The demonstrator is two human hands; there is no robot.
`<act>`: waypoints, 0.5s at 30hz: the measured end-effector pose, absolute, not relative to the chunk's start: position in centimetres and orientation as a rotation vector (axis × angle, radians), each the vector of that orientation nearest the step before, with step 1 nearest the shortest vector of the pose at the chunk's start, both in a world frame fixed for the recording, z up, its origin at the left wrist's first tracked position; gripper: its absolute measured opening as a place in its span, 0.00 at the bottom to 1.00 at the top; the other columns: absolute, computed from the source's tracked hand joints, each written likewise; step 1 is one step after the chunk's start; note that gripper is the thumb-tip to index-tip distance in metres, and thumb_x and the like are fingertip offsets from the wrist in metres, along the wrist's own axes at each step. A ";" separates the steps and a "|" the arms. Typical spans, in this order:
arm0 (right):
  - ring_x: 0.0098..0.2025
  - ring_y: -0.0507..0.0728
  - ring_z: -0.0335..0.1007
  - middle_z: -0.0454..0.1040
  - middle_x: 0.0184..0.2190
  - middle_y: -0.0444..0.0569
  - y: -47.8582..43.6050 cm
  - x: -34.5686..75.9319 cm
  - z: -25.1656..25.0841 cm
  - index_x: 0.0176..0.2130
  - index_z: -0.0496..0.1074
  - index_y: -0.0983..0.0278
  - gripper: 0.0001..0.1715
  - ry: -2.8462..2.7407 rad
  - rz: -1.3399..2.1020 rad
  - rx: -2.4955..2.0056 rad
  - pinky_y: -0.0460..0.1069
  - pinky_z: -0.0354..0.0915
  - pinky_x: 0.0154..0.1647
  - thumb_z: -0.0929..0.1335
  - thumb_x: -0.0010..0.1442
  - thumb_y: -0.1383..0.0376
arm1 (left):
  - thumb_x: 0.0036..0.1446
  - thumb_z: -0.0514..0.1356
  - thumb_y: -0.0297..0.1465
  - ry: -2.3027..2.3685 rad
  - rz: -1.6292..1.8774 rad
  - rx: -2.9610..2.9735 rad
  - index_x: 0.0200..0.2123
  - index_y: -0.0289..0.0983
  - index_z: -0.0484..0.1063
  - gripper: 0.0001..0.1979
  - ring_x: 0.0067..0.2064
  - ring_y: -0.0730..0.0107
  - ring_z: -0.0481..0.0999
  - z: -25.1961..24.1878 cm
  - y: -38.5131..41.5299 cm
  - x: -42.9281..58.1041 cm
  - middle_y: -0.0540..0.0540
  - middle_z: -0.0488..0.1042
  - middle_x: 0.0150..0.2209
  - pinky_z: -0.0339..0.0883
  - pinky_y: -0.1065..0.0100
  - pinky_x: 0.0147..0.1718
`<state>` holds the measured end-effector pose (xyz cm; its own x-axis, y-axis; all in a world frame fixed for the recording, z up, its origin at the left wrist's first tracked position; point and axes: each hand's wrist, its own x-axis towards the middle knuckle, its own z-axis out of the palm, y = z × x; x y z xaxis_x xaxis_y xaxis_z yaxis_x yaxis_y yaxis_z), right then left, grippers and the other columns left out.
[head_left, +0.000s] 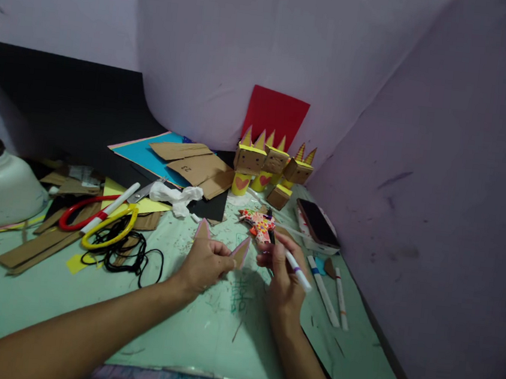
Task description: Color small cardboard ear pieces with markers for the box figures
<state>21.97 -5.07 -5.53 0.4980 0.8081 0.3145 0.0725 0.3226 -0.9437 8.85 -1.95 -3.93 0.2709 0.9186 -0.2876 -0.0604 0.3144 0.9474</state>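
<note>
My left hand (203,269) pinches a pointed cardboard ear (241,252) with a purple-pink edge between thumb and fingers. A second cardboard ear (203,229) with the same edging shows just behind that hand; whether it is held too I cannot tell. In my right hand (285,286) is a white marker (297,271) with a purple band, its back end pointing down to the right. The marker's tip is hidden by my fingers. Just beyond the right hand lies a patterned red-and-white piece (259,223) with dark parts beside it.
Small cardboard figures (250,160) with horn-like ears stand at the back before a red sheet (276,115). Scissors (111,223), black cord (120,248) and cardboard strips (43,246) lie left. A phone (317,221) and white markers (324,292) are on the right.
</note>
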 end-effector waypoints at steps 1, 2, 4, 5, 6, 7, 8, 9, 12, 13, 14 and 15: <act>0.27 0.52 0.70 0.75 0.30 0.46 -5.0 21.9 -5.5 0.41 0.66 0.62 0.15 -0.955 0.659 -1.162 0.47 0.65 0.26 0.69 0.52 0.60 | 0.31 0.59 0.26 1.069 0.838 1.030 0.12 0.35 0.64 0.05 0.09 0.83 0.51 -4.0 -1.9 8.8 0.57 0.57 0.05 0.40 0.75 0.10; 0.29 0.53 0.70 0.75 0.32 0.45 -4.9 21.8 -5.5 0.39 0.65 0.62 0.17 -0.960 0.735 -1.149 0.46 0.65 0.26 0.70 0.49 0.62 | 0.31 0.59 0.26 1.061 0.830 1.037 0.12 0.35 0.65 0.04 0.09 0.83 0.51 -4.1 -1.9 8.8 0.57 0.57 0.05 0.40 0.75 0.10; 0.27 0.52 0.68 0.73 0.29 0.41 -4.7 21.5 -5.5 0.37 0.63 0.60 0.20 -0.945 0.881 -1.098 0.45 0.64 0.23 0.72 0.44 0.66 | 0.30 0.59 0.26 1.039 0.815 1.049 0.12 0.35 0.65 0.04 0.10 0.83 0.51 -4.2 -1.8 8.8 0.57 0.57 0.06 0.40 0.76 0.11; 0.24 0.50 0.66 0.71 0.26 0.39 -4.7 21.4 -5.6 0.35 0.62 0.60 0.20 -0.930 0.936 -1.069 0.44 0.62 0.21 0.71 0.43 0.68 | 0.30 0.59 0.27 1.023 0.813 1.053 0.12 0.35 0.64 0.04 0.10 0.83 0.51 -4.3 -1.8 8.8 0.58 0.57 0.06 0.40 0.76 0.11; 0.21 0.49 0.64 0.69 0.23 0.36 -4.6 21.3 -5.6 0.34 0.61 0.60 0.19 -0.907 0.969 -1.041 0.43 0.60 0.19 0.71 0.42 0.69 | 0.29 0.60 0.27 1.007 0.815 1.055 0.13 0.35 0.64 0.05 0.10 0.84 0.51 -4.3 -1.9 8.9 0.58 0.58 0.07 0.40 0.76 0.11; 0.19 0.48 0.62 0.67 0.21 0.35 -4.6 21.2 -5.7 0.33 0.60 0.60 0.18 -0.888 0.983 -1.017 0.42 0.59 0.19 0.70 0.43 0.70 | 0.29 0.60 0.28 0.991 0.819 1.056 0.14 0.35 0.64 0.06 0.10 0.84 0.51 -4.3 -1.9 8.9 0.58 0.58 0.08 0.40 0.76 0.11; 0.19 0.47 0.61 0.66 0.20 0.34 -4.6 21.2 -5.7 0.32 0.60 0.60 0.18 -0.866 0.985 -1.001 0.42 0.59 0.19 0.70 0.43 0.70 | 0.29 0.60 0.29 0.973 0.819 1.056 0.15 0.35 0.64 0.06 0.11 0.84 0.52 -4.3 -2.0 8.9 0.58 0.59 0.08 0.40 0.76 0.11; 0.19 0.47 0.61 0.66 0.19 0.34 -4.5 21.1 -5.8 0.32 0.59 0.60 0.17 -0.842 0.983 -0.990 0.42 0.59 0.20 0.70 0.43 0.70 | 0.30 0.61 0.30 0.953 0.815 1.060 0.16 0.35 0.65 0.07 0.11 0.84 0.52 -4.3 -2.1 9.0 0.59 0.59 0.09 0.40 0.76 0.11; 0.19 0.48 0.62 0.66 0.18 0.34 -4.5 21.1 -5.8 0.31 0.59 0.60 0.17 -0.782 0.999 -0.979 0.42 0.59 0.21 0.70 0.43 0.69 | 0.32 0.61 0.32 0.918 0.799 1.084 0.17 0.36 0.64 0.08 0.10 0.83 0.52 -4.2 -2.3 9.1 0.59 0.58 0.08 0.42 0.76 0.11; 0.19 0.48 0.62 0.66 0.18 0.34 -4.5 21.0 -5.7 0.31 0.59 0.60 0.18 -0.783 1.006 -0.979 0.42 0.59 0.21 0.71 0.43 0.69 | 0.33 0.61 0.33 0.919 0.802 1.090 0.17 0.36 0.64 0.09 0.10 0.83 0.52 -4.2 -2.4 9.1 0.59 0.58 0.08 0.42 0.76 0.10; 0.19 0.48 0.62 0.66 0.18 0.34 -4.5 21.1 -5.6 0.32 0.59 0.60 0.18 -0.795 1.003 -0.985 0.42 0.59 0.21 0.71 0.43 0.69 | 0.33 0.61 0.33 0.928 0.810 1.089 0.16 0.36 0.63 0.09 0.10 0.83 0.52 -4.2 -2.4 9.2 0.59 0.57 0.08 0.42 0.77 0.10; 0.20 0.48 0.62 0.67 0.19 0.34 -4.5 21.1 -5.5 0.33 0.60 0.60 0.19 -0.812 0.985 -1.002 0.42 0.60 0.21 0.71 0.42 0.68 | 0.33 0.61 0.33 0.941 0.820 1.085 0.16 0.36 0.63 0.09 0.10 0.83 0.52 -4.2 -2.4 9.2 0.59 0.57 0.08 0.41 0.77 0.10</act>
